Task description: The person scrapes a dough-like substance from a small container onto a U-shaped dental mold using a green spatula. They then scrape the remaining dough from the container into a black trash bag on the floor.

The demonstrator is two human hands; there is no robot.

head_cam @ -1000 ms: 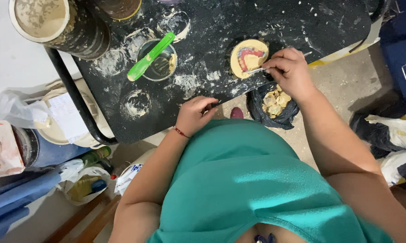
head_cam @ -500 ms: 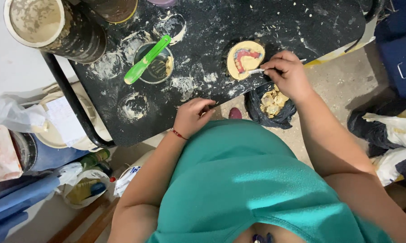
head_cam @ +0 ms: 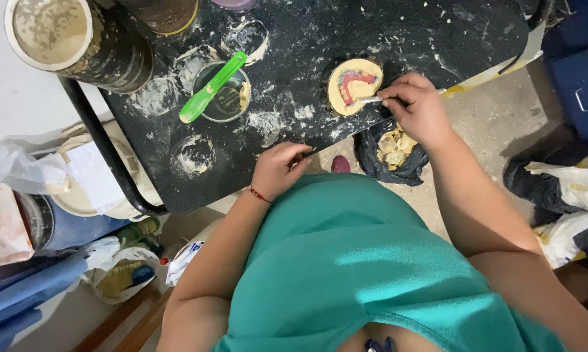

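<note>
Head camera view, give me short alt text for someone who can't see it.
The right hand presses a small metal tool to a yellow dental cast on a plaster-spattered black table; the left hand rests at the table's edge.

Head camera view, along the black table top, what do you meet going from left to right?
Crusted container → green spatula on a small bowl → round plaster mould → right hand with a small metal tool.

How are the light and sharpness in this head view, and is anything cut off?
Head view: soft, even light, no strong glare; right hand and yellow mould sharp; wide-lens bend at the edges; the big tub is cropped at the top left.
</note>
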